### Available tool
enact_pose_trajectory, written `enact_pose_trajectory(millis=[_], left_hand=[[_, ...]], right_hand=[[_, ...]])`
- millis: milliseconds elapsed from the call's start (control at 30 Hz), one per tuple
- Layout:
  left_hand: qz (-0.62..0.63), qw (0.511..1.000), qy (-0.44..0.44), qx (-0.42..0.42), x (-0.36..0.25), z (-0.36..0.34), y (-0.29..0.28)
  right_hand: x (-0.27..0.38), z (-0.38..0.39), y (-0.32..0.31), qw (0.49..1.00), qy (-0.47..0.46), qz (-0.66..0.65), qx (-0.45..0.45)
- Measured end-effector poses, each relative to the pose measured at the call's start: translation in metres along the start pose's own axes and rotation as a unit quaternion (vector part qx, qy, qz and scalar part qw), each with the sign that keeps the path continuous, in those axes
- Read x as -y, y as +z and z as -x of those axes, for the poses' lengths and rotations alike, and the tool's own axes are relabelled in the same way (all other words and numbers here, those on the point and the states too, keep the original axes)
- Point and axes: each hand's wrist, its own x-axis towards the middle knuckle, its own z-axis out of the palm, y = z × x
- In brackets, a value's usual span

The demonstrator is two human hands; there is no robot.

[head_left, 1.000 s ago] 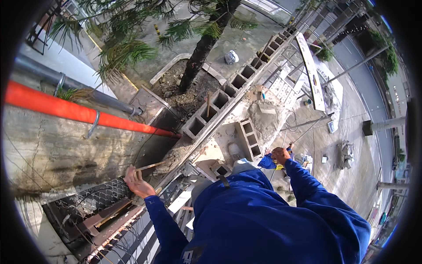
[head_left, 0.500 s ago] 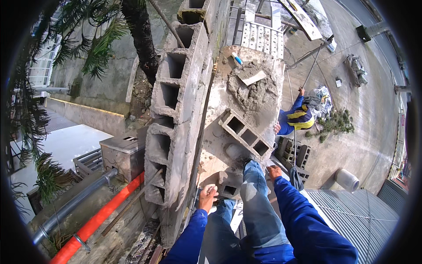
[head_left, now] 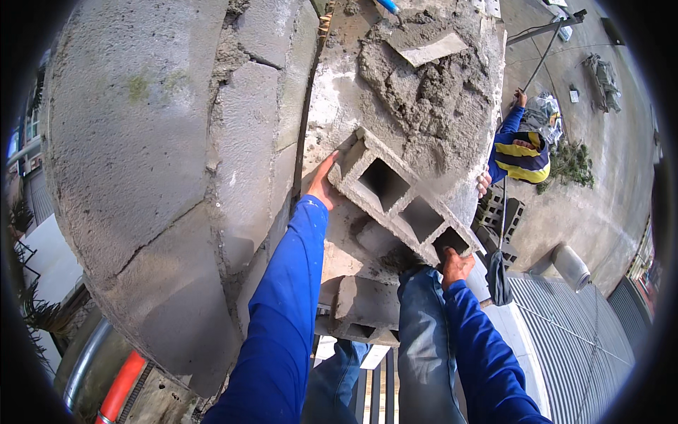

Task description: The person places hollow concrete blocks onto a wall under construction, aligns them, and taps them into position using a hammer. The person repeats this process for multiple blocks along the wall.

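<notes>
A hollow concrete block (head_left: 400, 201) with three cells lies slanted on the narrow mortar-stained platform (head_left: 328, 106). My left hand (head_left: 322, 178) is closed on its upper-left end; my right hand (head_left: 457, 266) grips the lower-right end, fingers at the cell there. Above the block sits a heap of wet mortar (head_left: 441, 106) with a pale flat piece (head_left: 427, 49) on it and a blue-handled tool (head_left: 388, 6) at the top edge. Another block (head_left: 367, 314) lies below, between my arms and near my legs.
A block wall (head_left: 148, 141) runs along the left, with an orange pipe (head_left: 121, 385) low beside it. At the right, below the platform's edge, a co-worker (head_left: 519, 155) in blue and yellow holds a pole. More blocks (head_left: 498, 208), a drum (head_left: 568, 265) and corrugated roofing (head_left: 558, 346) are there.
My hands have moved forward from open air onto the hollow block and taken hold of both ends. The view has swung down toward the platform and closer to the wall.
</notes>
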Motion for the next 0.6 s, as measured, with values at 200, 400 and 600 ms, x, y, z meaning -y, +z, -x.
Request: enact_pose_trajectory(millis=[200, 400, 600], left_hand=[[0.101, 0.991, 0.055, 0.069, 0.020, -0.005, 0.015], [0.095, 0.994, 0.049, 0.007, 0.018, 0.009, 0.021], [0.151, 0.983, 0.099, -0.025, 0.071, 0.071, 0.007]], right_hand=[[0.034, -0.008, -0.013, 0.994, 0.071, 0.040, 0.066], [0.025, -0.034, -0.025, 0.982, 0.002, 0.169, 0.089], [0.055, -0.048, -0.064, 0.983, 0.012, 0.157, 0.099]])
